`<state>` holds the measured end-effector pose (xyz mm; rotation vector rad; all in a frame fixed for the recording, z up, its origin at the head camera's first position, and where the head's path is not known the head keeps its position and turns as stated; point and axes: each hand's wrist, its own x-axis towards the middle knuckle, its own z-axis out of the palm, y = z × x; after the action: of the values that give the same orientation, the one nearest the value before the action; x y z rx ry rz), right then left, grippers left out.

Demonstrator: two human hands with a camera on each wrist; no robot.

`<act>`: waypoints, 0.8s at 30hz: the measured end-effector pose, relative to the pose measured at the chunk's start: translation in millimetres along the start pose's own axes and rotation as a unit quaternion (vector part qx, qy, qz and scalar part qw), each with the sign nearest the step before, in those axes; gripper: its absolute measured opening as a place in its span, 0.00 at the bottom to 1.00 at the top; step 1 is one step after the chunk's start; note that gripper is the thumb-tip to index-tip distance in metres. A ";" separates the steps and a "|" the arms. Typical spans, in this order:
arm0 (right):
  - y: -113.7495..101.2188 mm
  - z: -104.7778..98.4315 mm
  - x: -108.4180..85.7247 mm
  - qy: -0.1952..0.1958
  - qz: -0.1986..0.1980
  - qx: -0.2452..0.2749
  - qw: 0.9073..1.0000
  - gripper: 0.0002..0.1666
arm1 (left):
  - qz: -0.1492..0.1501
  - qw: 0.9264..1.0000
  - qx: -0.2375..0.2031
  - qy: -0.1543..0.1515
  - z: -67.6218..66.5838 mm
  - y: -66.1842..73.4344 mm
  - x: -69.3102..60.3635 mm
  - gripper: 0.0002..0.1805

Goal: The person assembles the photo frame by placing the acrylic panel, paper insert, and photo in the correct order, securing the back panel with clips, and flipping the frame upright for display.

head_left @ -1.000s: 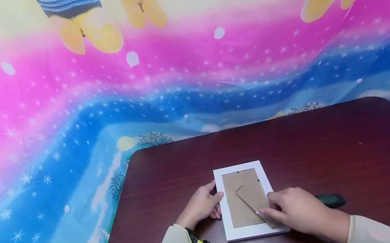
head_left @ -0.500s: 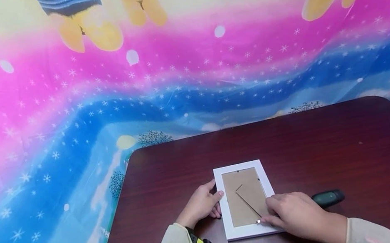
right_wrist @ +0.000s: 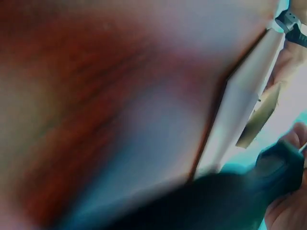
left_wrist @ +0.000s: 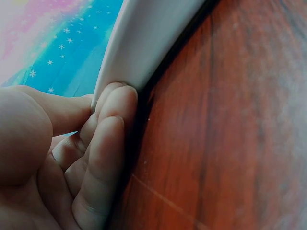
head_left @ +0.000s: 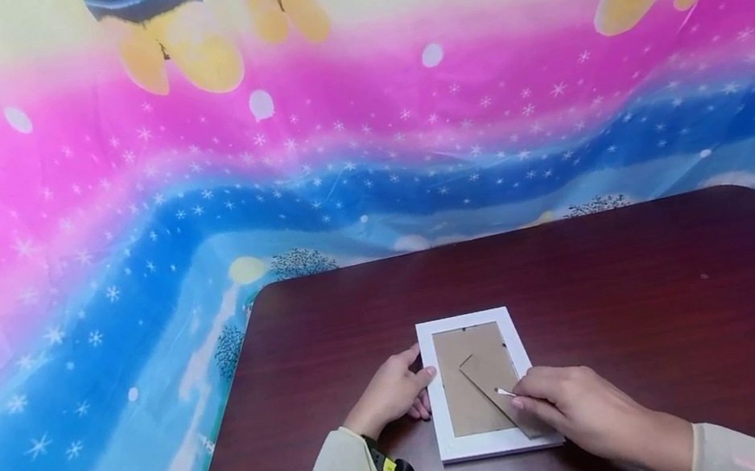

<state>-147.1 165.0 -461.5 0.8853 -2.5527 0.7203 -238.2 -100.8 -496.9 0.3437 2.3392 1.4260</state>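
On the dark worktop (head_left: 620, 289), a white frame (head_left: 478, 445) is lying flat. Your left grip (head_left: 390, 394) is pinching its left side; your right grip (head_left: 583, 410) is holding a dark-handled tool (right_wrist: 282, 167) over brown backing (head_left: 462, 406). Likely handling light, stiff, slick; best holding the sides.

Bright, even light fills the head view, paling the cartoon-printed backdrop (head_left: 345, 118) along its left side and laying a soft sheen on the near part of the dark wooden tabletop (head_left: 620, 289). The left wrist view is dimmer, with deep shadow beneath the white picture frame (left_wrist: 146, 38) and pale glare at far right. The right wrist view (murkiest of the three) smears the dark green tool handle (right_wrist: 206, 203) out of focus.
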 end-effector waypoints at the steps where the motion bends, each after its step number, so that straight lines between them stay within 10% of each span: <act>1: -0.3 0.4 -1.1 -0.001 0.002 -0.008 1.000 0.09 | 0.001 1.000 0.000 0.000 0.1 -0.2 0.1 0.36; 24: -5.2 12.9 -0.5 -0.020 -0.013 -0.125 0.992 0.26 | -0.007 1.000 -0.009 -0.002 -0.3 1.2 0.1 0.36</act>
<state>-145.4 154.5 -470.4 0.8544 -2.5865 0.3665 -238.4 -100.5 -495.8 0.3247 2.3200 1.4362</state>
